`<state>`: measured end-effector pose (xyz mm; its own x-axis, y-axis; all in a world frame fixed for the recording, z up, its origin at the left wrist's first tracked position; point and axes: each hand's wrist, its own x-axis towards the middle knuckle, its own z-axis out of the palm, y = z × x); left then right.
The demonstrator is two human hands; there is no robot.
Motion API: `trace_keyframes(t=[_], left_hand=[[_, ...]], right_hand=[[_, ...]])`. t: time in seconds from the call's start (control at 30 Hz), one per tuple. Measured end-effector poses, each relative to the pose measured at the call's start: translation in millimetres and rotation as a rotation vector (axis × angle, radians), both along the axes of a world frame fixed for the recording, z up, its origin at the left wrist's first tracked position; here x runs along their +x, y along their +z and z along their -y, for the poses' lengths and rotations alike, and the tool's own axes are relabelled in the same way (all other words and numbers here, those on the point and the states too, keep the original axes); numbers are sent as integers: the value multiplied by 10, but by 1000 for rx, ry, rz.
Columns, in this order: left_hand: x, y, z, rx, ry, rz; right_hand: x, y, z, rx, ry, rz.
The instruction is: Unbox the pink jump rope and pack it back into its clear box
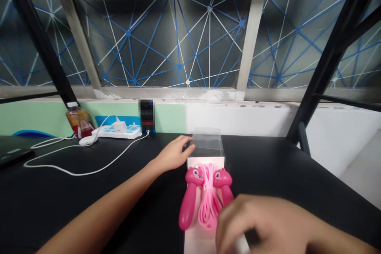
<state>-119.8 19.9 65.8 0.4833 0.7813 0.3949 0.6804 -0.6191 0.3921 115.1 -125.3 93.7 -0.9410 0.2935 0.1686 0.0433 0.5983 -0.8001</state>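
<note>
A pink jump rope (208, 198) lies coiled between two dark pink handles with animal-shaped heads, on a white card (198, 242). Just beyond the card's far end is a clear plastic box (207, 145). At that box's left edge, the thumb and fingers of my left hand (175, 152) grip its side. My right hand (262, 224) is nearer to me, blurred, with its fingers curled at the card's lower right. A bit of white shows under these fingers, and the hand covers part of the right handle.
On the black table (268, 174), a white power strip (131, 131) with a charger and a looping white cable (80, 174) sits at the back left. A drink bottle (79, 121) and a blurred-out device (147, 116) stand nearby. Black posts (324, 55) rise on both sides.
</note>
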Motion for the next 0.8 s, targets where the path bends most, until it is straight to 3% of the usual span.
trace_keyframes(t=[0.1, 0.17, 0.23, 0.37, 0.53, 0.67, 0.8], left_hand=[[-57, 174, 208, 84, 5, -16], [-90, 305, 378, -11, -106, -139], [-104, 394, 523, -113, -219, -253], [-73, 378, 628, -101, -260, -334], [-14, 216, 539, -163, -224, -327], [7, 164, 510, -130, -154, -318], [-19, 219, 533, -170, -164, -321]], right_hand=[[127, 42, -81, 146, -469, 10], [192, -9, -154, 372, -781, 125], [228, -100, -222, 531, -914, 276], [230, -273, -304, 510, -893, 391], [205, -391, -384, 402, -894, 239], [207, -436, -438, 363, -928, 173], [238, -392, -438, 308, -892, 159]])
